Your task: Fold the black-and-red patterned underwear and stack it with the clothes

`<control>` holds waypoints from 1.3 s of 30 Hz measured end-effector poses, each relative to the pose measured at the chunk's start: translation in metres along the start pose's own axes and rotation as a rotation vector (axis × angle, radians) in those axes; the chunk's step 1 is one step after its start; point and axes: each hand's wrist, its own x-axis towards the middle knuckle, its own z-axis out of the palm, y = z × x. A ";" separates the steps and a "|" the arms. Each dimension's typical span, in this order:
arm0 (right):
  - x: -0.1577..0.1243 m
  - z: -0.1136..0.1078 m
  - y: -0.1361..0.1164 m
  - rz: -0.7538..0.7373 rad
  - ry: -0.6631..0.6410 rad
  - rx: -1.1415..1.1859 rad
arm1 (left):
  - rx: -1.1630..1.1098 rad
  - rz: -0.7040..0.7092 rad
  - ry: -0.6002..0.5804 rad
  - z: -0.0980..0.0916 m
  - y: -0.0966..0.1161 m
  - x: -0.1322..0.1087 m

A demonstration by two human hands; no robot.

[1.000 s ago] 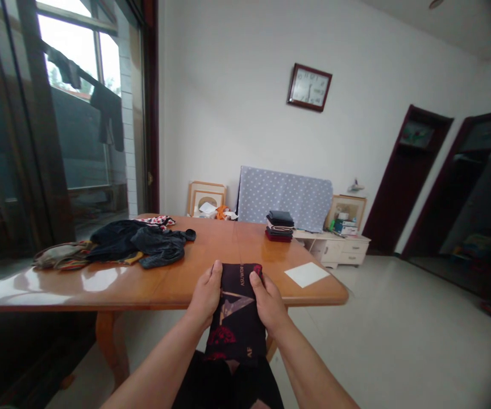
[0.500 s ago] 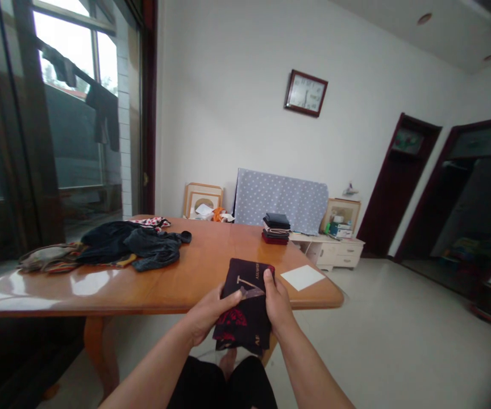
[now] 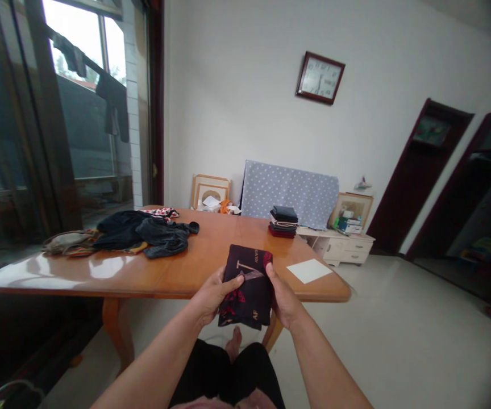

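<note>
Between my two hands is a folded dark garment (image 3: 249, 292) with red patterns and pale lettering, held up in front of the table's near edge. My left hand (image 3: 213, 295) grips its left side, thumb across the front. My right hand (image 3: 282, 295) clasps the right side, thumb by the upper right corner. The fingers behind the cloth are hidden. Beyond it, a stack of folded clothes (image 3: 283, 221) sits near the far right edge of the wooden table (image 3: 215, 238). A white sheet (image 3: 309, 271) lies at the table's right end.
A loose heap of dark clothes (image 3: 143, 232) lies on the table's left part. Behind the table stand a dotted grey-blue cloth cover (image 3: 288, 190) and a low white cabinet (image 3: 348, 250). A wall clock (image 3: 321, 78) hangs above. Large windows are on the left.
The garment stays in both hands and is raised slightly, its lower edge less spread. My view has turned a little, so the table and room appear shifted right and up.
</note>
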 end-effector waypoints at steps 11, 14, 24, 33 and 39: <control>0.001 0.002 0.003 -0.114 0.025 -0.119 | -0.019 0.036 -0.021 -0.002 -0.004 -0.001; 0.000 0.003 0.004 -0.130 0.026 -0.127 | -0.017 0.023 -0.028 -0.004 -0.007 0.000; -0.013 0.002 -0.001 -0.127 -0.018 -0.119 | 0.065 0.059 -0.097 -0.010 0.003 -0.009; -0.023 0.000 0.002 -0.092 -0.046 -0.109 | 0.031 0.079 -0.045 -0.009 0.001 -0.006; -0.029 -0.004 -0.004 0.001 -0.176 -0.109 | -0.031 0.039 -0.017 -0.012 -0.004 -0.004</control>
